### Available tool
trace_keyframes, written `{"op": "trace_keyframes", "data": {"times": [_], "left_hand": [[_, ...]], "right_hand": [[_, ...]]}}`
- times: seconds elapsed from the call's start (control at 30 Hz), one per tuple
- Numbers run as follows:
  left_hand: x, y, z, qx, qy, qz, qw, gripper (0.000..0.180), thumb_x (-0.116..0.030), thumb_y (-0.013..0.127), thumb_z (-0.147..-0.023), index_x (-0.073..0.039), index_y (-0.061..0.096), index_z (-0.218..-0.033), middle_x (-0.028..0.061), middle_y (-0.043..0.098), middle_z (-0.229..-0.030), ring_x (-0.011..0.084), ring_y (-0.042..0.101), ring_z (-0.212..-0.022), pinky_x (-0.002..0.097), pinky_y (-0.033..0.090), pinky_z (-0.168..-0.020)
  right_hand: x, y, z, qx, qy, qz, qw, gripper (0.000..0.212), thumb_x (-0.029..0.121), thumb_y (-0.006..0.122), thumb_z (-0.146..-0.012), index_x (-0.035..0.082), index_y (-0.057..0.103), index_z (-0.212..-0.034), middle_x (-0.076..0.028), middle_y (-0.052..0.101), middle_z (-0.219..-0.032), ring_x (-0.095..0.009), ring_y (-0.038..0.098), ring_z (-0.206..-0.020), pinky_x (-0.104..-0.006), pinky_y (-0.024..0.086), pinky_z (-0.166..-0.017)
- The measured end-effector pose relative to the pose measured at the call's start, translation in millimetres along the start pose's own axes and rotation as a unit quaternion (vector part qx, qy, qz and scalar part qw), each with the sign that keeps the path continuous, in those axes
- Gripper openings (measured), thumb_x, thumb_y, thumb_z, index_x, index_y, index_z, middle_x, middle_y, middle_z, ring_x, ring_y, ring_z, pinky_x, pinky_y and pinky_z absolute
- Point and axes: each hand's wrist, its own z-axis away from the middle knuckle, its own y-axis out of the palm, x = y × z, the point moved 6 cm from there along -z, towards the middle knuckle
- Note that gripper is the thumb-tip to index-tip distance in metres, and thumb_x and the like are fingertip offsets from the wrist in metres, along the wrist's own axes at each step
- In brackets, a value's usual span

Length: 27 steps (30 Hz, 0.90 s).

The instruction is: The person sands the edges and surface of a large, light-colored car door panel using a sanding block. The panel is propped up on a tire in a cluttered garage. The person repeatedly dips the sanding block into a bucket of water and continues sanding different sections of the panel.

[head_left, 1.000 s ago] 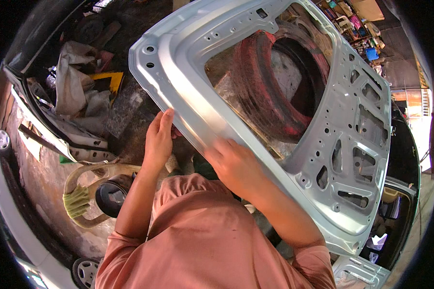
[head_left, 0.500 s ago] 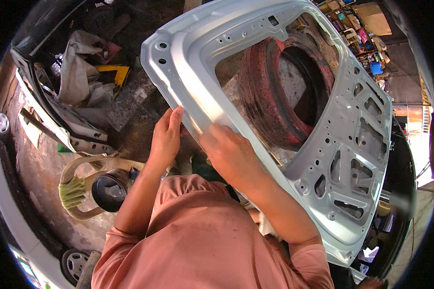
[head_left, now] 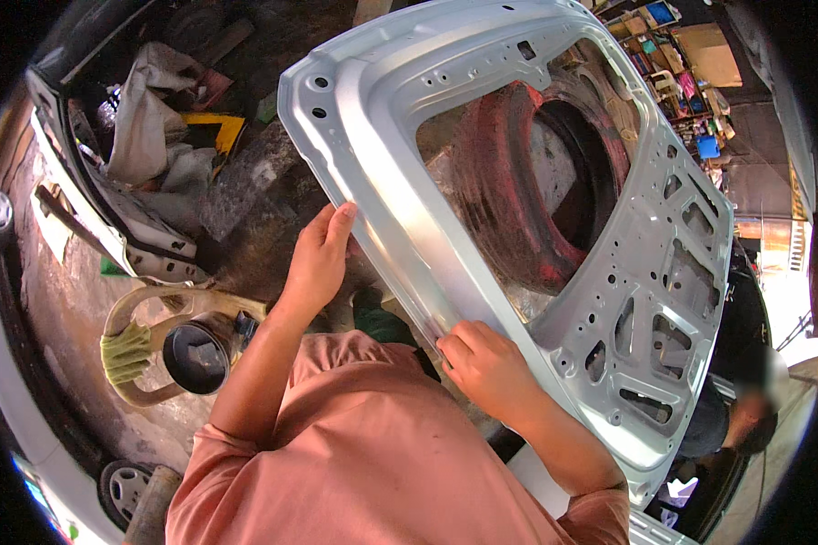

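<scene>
One bare silver car door shell (head_left: 518, 182) is held up in front of the body, tilted, by both hands. The left hand (head_left: 318, 259) is laid flat, fingers extended, along the shell's near edge; the right hand (head_left: 486, 363) is curled around the same edge lower down. The lift appears done, judging by the panel being clear of the ground; setting it down is judged still to come. Beyond the hands, one red-stained tyre (head_left: 527, 182) is seen through the window opening. To the left of the left hand, one dark round can (head_left: 195, 354) and one crumpled cloth (head_left: 150, 113) are seen.
</scene>
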Motion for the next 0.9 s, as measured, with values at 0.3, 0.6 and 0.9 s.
{"op": "trace_keyframes", "data": {"times": [0.3,0.6,0.9], "left_hand": [[-1.2,-6.0,-0.7,-0.012,-0.017,-0.074,0.997,0.045,-0.042,0.048,-0.113,-0.001,0.067,-0.114,0.0008,0.063,-0.083,0.0100,0.058,-0.075,0.0279,0.048,-0.070],[11.7,-3.5,-3.6,-0.006,-0.010,-0.051,0.999,0.051,-0.041,0.047,-0.112,0.004,0.067,-0.124,0.0150,0.071,-0.092,0.0205,0.062,-0.082,0.0388,0.052,-0.080],[4.6,-8.9,-3.5,-0.001,-0.038,-0.058,0.998,0.051,-0.039,0.047,-0.112,0.006,0.066,-0.126,0.0158,0.072,-0.095,0.0200,0.064,-0.086,0.0373,0.052,-0.084]], "right_hand": [[11.0,-11.0,-112.4,-0.075,-0.026,0.004,0.997,0.019,0.011,0.076,-0.086,0.006,0.066,-0.102,-0.011,0.060,-0.106,-0.032,0.067,-0.097,-0.0429,0.058,-0.081],[1.0,-1.3,-29.9,0.012,-0.026,0.004,1.000,0.019,0.012,0.077,-0.084,0.007,0.064,-0.097,-0.012,0.059,-0.102,-0.032,0.067,-0.093,-0.0437,0.059,-0.077],[16.0,-10.0,-89.3,-0.054,-0.046,0.041,0.997,0.010,0.009,0.067,-0.087,0.006,0.060,-0.092,-0.010,0.057,-0.098,-0.031,0.067,-0.090,-0.0437,0.059,-0.074]]}}
